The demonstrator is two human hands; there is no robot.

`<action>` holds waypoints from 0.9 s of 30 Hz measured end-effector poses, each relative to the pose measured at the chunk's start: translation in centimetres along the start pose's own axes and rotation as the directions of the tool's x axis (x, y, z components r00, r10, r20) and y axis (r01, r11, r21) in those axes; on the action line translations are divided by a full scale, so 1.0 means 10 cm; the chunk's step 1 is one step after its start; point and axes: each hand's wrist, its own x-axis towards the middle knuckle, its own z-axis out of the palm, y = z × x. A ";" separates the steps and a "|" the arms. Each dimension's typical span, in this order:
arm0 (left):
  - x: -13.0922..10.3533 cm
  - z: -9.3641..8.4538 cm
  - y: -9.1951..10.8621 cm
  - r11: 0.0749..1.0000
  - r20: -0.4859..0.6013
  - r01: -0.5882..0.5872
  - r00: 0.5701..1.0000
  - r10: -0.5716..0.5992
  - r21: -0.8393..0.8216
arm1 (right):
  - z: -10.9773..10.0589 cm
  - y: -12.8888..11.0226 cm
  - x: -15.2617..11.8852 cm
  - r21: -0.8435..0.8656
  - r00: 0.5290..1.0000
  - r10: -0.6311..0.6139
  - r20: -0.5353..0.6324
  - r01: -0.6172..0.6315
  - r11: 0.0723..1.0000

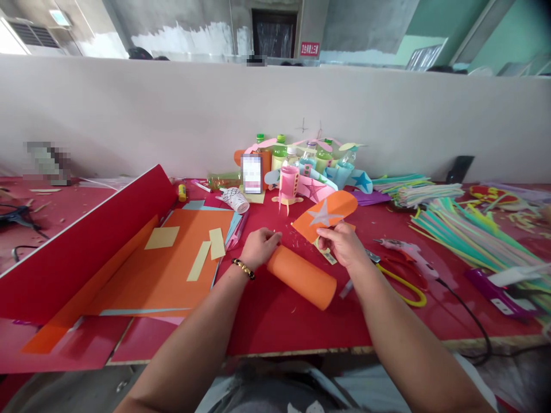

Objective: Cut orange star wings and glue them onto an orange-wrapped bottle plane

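Pinched in my right hand (pixel 346 245) is an orange paper wing (pixel 346 205) with a rounded end and a pale grey star. My left hand (pixel 259 248), with a beaded bracelet at the wrist, has its thumb and fingers pressed together at the upper left end of a rolled orange paper tube (pixel 303 279). Whatever lies between those fingertips is too small to make out. The tube rests on its side on the red table (pixel 267 324), between my forearms. A small pale strip with printed marks (pixel 326 253) lies below the wing.
Orange sheets (pixel 172 292) and cream paper pieces (pixel 199 261) lie left, beside a red board (pixel 94 241). Bottle models with paper wings, including a pink one (pixel 289 182), stand behind with a phone (pixel 252 174). Yellow-handled scissors (pixel 404 287), a glue gun (pixel 411 255) and pastel strips (pixel 456 235) are right.
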 end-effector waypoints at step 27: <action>-0.17 -0.17 0.16 0.844 0.371 -0.464 0.759 0.535 -0.268 | 0.09 -0.07 -0.03 -0.088 0.974 -0.122 -0.189 0.107 0.990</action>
